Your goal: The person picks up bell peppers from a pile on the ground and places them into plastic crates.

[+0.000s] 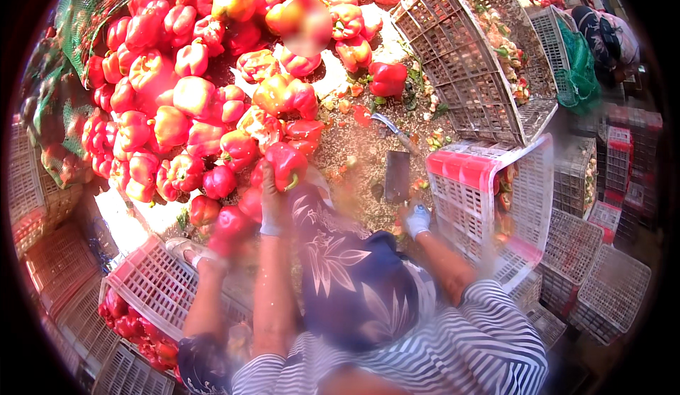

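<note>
Left hand [271,207], gloved: grasps red bell pepper [285,164] at edge of pepper heap [177,98]. Right hand [416,219], gloved: clenched around cleaver [397,177] handle, blade over littered ground, beside red-rimmed crate [489,197].

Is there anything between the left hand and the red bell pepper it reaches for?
Nothing visible: the gloved left hand already touches the red bell pepper at the near edge of the pile.

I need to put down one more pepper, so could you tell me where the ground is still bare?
The barest patch lies around the cleaver, between the pepper pile and the pink crate, though scraps litter it. The pile's side is packed; the right hand crowds the cleaver's near edge.
</note>
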